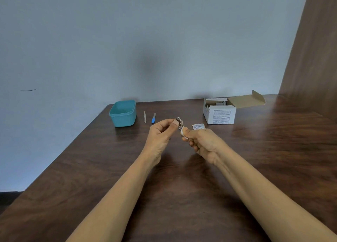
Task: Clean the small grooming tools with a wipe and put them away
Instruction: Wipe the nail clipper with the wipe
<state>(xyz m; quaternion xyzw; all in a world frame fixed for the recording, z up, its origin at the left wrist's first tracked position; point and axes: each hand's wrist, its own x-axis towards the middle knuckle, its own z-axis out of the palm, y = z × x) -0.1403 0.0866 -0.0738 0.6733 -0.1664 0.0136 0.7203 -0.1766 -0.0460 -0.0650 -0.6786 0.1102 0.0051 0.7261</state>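
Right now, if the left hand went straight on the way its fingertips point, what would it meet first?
Probably the right hand, which grips the white wipe round the nail clipper that the left hand pinches. Depth is unclear in one view.

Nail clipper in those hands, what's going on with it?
A person is cleaning a metal nail clipper. The left hand pinches its upper end; the right hand holds a white wipe against its lower end. A pale tool and a blue-handled tool lie on the table beside the open teal container, not yet put away. An open white cardboard box stands farther right.
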